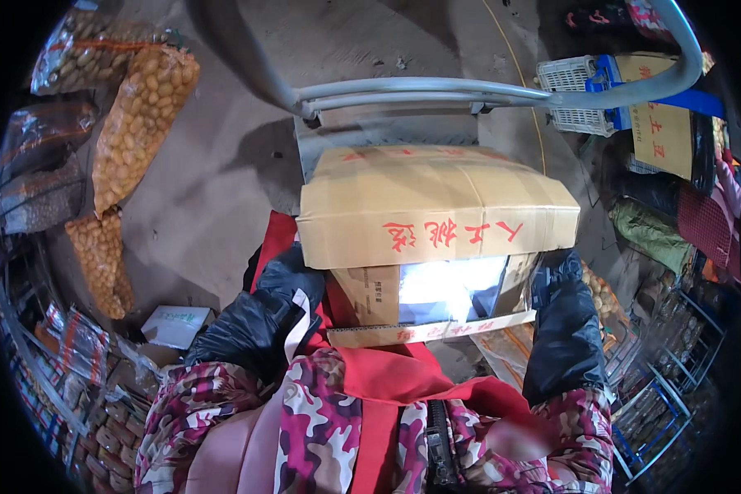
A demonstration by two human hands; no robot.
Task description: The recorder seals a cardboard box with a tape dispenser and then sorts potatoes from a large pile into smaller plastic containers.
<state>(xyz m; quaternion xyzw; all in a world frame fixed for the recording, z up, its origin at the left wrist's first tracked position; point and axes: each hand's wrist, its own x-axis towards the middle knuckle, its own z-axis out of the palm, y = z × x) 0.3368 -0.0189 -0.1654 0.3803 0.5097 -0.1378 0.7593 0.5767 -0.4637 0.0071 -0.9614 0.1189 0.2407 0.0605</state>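
Observation:
Close in front of my body is a tan cardboard box (438, 213) with red printed writing. Its deep lid overhangs the front, where a window shows a bright white glare (454, 287). Dark oversleeves cover both forearms, which reach to the box from either side. My left and right hands are both out of view, hidden behind the box, so their grip cannot be seen. Just beyond the box stands a grey metal cart frame (426, 89) with a flat metal bed (395, 129), partly covered by the box. A red apron (389, 376) hangs below the box.
Net sacks of potatoes (145, 117) stand at the left, with a white box (176, 324) lower down. To the right are a white plastic basket (577, 96), an upright cardboard box (661, 123), a green sack (648, 231) and metal racks (667, 395). A yellow line (522, 68) crosses the floor.

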